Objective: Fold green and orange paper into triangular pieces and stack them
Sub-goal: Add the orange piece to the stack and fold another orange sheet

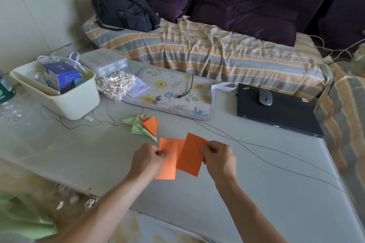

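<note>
Fingers of your left hand pinch one flat orange paper rectangle, while your right hand pinches a second, darker-looking orange sheet overlapping it, both held just above the smooth pale worktop. Beyond them, crisp green and orange folded triangles lie heaped together on the worktop.

Both forearms are bare from wrist to the frame's lower edge, with no sleeves in view. The left hand and right hand carry no rings, watch or gloves (fingers likewise uncovered).
</note>
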The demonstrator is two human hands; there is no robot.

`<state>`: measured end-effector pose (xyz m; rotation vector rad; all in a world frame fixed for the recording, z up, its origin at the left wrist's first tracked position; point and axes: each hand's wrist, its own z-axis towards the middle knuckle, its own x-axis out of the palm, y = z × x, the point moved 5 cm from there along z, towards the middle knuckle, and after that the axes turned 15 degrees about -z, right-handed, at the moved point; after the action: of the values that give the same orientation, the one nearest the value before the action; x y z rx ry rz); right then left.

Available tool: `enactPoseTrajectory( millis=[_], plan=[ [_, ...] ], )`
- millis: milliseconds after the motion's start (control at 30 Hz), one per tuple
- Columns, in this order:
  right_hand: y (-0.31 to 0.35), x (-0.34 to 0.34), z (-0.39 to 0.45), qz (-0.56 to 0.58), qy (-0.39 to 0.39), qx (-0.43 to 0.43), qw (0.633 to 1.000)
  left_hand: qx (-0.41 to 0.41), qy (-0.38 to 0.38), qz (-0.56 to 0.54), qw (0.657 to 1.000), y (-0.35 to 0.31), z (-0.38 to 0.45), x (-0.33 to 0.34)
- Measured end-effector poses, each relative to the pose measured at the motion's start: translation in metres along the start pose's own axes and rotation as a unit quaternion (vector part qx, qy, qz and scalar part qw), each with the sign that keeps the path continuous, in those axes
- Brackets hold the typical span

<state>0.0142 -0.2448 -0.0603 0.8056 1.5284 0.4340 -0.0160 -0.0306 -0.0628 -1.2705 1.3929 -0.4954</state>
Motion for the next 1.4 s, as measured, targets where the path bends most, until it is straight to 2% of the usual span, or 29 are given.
enactPoseTrajectory(
  millis=[133, 267, 367, 467, 567, 700, 833, 967, 1167, 1300, 1400],
  plan=[
    [0.000, 0.000, 0.000, 0.007, -0.009, 0.009, 1.000, -0.016, 0.037, 0.013, 0.999, 0.007, 0.004, 0.007],
    [0.003, 0.002, -0.002, 0.047, 0.004, 0.013, 0.999, -0.030, 0.015, 0.015, 0.999, 0.005, 0.001, 0.005],
    [0.006, 0.009, -0.002, 0.063, 0.045, 0.008, 0.997, 0.004, -0.011, 0.035, 0.999, -0.005, -0.001, 0.002],
    [0.011, 0.017, -0.005, 0.112, 0.115, 0.000, 0.987, 0.015, -0.009, -0.087, 0.996, -0.016, -0.005, 0.000],
    [0.018, 0.019, -0.008, 0.143, 0.136, -0.016, 0.980, -0.002, -0.006, -0.186, 0.983, -0.017, -0.006, 0.002],
    [0.025, 0.015, -0.012, 0.158, 0.114, -0.048, 0.980, -0.025, -0.018, -0.231, 0.972, -0.017, -0.008, 0.000],
    [0.036, 0.008, -0.018, 0.162, 0.110, -0.119, 0.973, -0.062, -0.020, -0.294, 0.954, -0.014, -0.007, 0.002],
    [0.040, 0.007, -0.023, 0.138, 0.099, -0.158, 0.973, -0.062, 0.003, -0.316, 0.947, -0.016, -0.007, 0.004],
    [0.039, 0.005, -0.023, 0.124, 0.057, -0.169, 0.976, -0.056, -0.004, -0.319, 0.946, -0.013, -0.005, 0.005],
    [0.037, 0.001, -0.020, 0.133, -0.006, -0.141, 0.981, -0.066, 0.000, -0.329, 0.942, -0.012, -0.006, 0.009],
    [0.035, -0.002, -0.019, 0.134, -0.024, -0.132, 0.982, -0.063, 0.003, -0.335, 0.940, -0.013, -0.007, 0.009]
  ],
)
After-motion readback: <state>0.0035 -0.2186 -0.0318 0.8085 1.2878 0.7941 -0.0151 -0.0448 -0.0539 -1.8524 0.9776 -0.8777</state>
